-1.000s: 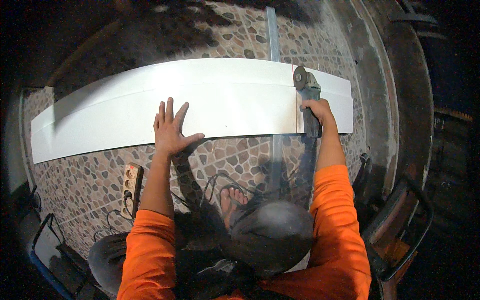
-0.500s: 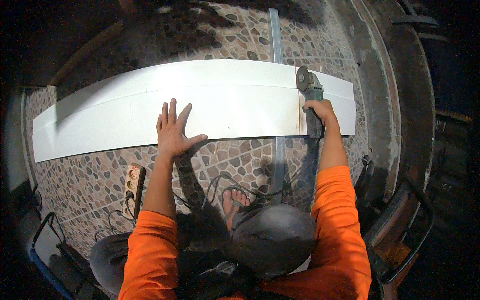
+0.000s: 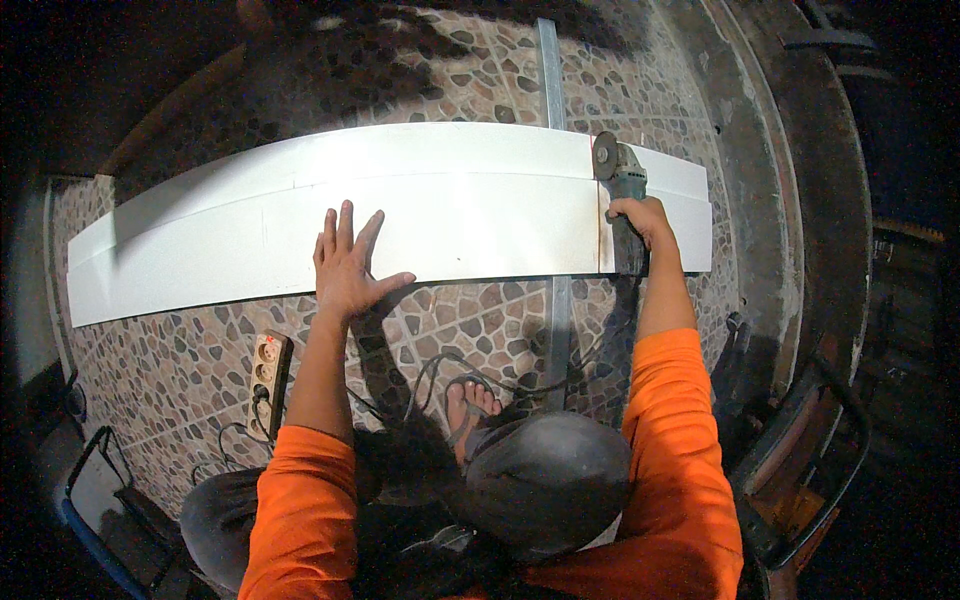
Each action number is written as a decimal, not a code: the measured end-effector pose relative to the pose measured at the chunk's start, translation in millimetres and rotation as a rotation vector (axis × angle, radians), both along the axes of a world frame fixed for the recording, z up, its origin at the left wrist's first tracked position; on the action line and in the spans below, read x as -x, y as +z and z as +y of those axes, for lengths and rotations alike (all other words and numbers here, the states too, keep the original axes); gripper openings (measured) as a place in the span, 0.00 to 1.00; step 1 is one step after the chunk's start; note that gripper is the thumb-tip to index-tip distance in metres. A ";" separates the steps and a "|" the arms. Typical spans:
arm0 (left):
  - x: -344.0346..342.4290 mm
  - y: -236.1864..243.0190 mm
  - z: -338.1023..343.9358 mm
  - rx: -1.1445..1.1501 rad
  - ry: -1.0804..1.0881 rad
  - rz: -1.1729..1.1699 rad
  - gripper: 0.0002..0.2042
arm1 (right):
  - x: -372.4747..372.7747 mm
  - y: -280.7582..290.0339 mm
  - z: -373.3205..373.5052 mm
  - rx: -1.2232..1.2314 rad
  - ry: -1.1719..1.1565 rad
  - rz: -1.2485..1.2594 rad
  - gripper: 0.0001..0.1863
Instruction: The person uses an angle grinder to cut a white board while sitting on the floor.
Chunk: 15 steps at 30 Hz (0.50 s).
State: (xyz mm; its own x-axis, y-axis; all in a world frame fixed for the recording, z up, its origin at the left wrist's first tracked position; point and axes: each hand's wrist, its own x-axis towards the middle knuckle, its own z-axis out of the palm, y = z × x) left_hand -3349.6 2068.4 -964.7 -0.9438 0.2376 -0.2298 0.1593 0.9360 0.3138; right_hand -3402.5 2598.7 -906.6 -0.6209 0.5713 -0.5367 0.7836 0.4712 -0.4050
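A long white panel (image 3: 470, 215) lies flat across the pebble-patterned tile floor. My left hand (image 3: 348, 262) presses palm-down on its near edge, fingers spread. My right hand (image 3: 640, 220) grips the body of an angle grinder (image 3: 620, 185), whose disc (image 3: 604, 156) stands at the panel's far edge, on a dark cut line running across the panel near its right end. Under the panel at that line lies a thin metal bar (image 3: 552, 80), which runs away from me.
A power strip (image 3: 270, 370) with black cables (image 3: 420, 380) lies on the floor near my left arm. My sandalled foot (image 3: 465, 405) rests below the panel. A blue-framed object (image 3: 95, 500) sits at lower left, a dark metal frame (image 3: 810, 450) at lower right.
The grinder and my right hand have moved slightly away from me along the cut line. My left hand stays pressed on the panel.
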 end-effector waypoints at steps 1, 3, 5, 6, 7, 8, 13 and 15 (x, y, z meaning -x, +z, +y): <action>0.1 0.2 0.4 0.000 0.000 0.001 0.59 | 0.4 0.5 0.5 -0.002 0.006 -0.001 0.27; -0.2 0.1 0.5 0.002 0.000 0.003 0.59 | 1.4 1.0 0.9 -0.005 0.019 -0.003 0.27; -1.2 -0.5 0.0 0.006 0.001 0.005 0.59 | 1.2 -0.5 1.1 0.015 0.009 0.016 0.27; -1.1 -1.2 -0.7 -0.002 0.003 0.015 0.59 | 1.3 -1.4 1.0 0.026 0.005 0.025 0.27; -1.0 -2.0 0.1 -0.013 0.003 0.023 0.59 | 1.5 -3.1 4.6 0.017 0.013 0.025 0.26; -1.0 -2.7 1.1 -0.025 0.003 0.032 0.59 | 2.8 -4.8 8.2 0.008 0.021 0.026 0.26; -1.1 0.7 0.6 0.002 0.006 0.009 0.58 | 4.8 -7.8 7.2 0.032 0.013 0.035 0.25; -0.9 0.6 2.2 -0.001 0.006 0.001 0.58 | 5.1 -6.7 6.9 0.024 0.002 0.040 0.25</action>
